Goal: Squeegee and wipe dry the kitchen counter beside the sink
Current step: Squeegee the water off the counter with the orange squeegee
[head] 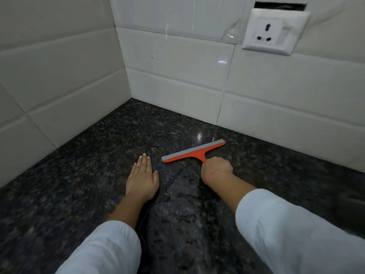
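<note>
An orange squeegee (192, 152) with a grey rubber blade lies against the dark speckled granite counter (79, 175), its blade facing the corner of the walls. My right hand (216, 168) grips its handle, which is hidden inside the fist. My left hand (142, 176) rests flat on the counter just left of the blade, fingers straight and together. A wet, smeared streak (183, 194) runs along the counter between my two forearms.
White tiled walls (177, 66) meet in a corner just beyond the squeegee. A white wall socket (274, 28) sits high on the right wall. The counter stretches left and right of my hands.
</note>
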